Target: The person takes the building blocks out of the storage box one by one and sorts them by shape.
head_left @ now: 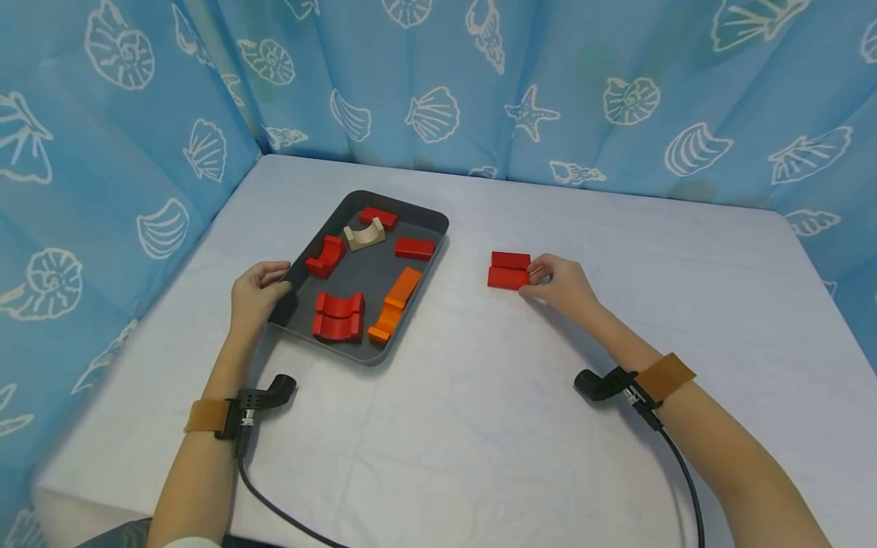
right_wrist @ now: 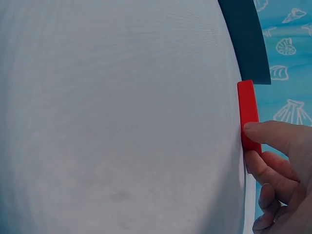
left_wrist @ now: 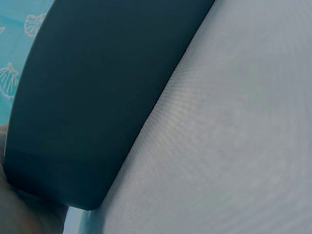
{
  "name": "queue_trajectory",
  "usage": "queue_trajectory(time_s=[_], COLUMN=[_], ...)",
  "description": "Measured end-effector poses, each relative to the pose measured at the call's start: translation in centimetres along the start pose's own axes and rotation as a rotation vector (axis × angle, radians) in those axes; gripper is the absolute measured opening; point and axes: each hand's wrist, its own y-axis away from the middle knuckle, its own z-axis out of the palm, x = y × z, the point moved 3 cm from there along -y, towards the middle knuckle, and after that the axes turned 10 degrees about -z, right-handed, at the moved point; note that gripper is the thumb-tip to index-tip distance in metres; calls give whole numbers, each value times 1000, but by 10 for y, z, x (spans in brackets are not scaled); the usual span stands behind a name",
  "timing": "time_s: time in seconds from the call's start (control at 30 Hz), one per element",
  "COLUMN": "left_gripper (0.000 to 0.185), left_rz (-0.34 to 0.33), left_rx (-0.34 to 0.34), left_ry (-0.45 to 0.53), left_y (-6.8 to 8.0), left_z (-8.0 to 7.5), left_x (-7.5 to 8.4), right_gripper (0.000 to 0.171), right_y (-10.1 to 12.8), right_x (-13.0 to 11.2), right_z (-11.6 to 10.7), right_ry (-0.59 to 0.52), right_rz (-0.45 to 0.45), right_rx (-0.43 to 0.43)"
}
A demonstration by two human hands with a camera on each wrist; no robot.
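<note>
My left hand (head_left: 259,297) grips the near-left edge of a dark grey tray (head_left: 299,331); its fingers are partly hidden by the tray wall (left_wrist: 92,102) in the left wrist view. Two red rectangular blocks lie side by side on the table, right of the tray. My right hand (head_left: 565,288) pinches the right end of the nearer red block (head_left: 507,278), its thumb on the block's near face in the right wrist view. Directly behind, the farther red block (head_left: 510,260) appears to touch the nearer one.
Inside the tray are a red arch block (head_left: 326,256), a cream arch block (head_left: 365,234), two red bars, a pair of red arches (head_left: 339,317) and orange pieces (head_left: 394,304). White cloth (head_left: 466,426) covers the table. A blue shell-patterned curtain (head_left: 438,76) borders the back and left.
</note>
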Motion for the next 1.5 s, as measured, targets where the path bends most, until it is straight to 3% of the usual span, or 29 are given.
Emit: queue_trajectory(time_s=[0.07,0.2,0.4,0.7,0.87,1.1,1.3,1.5], left_gripper=[32,32,33,31,30,29,28,29], left_rz=[-5,4,-1,50,49,64,60,74], left_rx=[-12,-11,-9,14,-2,-1,7,4], left_ry=[9,7,7,-29,-39,-63,-74,-79], left_y=[7,7,-10,-15,-15,-16,-15,-15], left_z=[0,-1,-1,-2,0,1,0,0], left_x=[11,12,-9,-17,-17,-16,-20,-17], right_gripper=[30,30,33,35,34,33,35,37], right_y=[-1,-3,-4,-20,-33,-58,-82,-101], right_x=[1,3,-1,-25,-41,-69,-90,-99], right_z=[0,0,-4,-9,-8,7,26,43], right_ry=[-4,-16,-11,37,36,48,60,121], right_rz=[8,12,6,-165,-190,-221,-261,-218], right_rx=[0,5,0,83,89,74,5,-40])
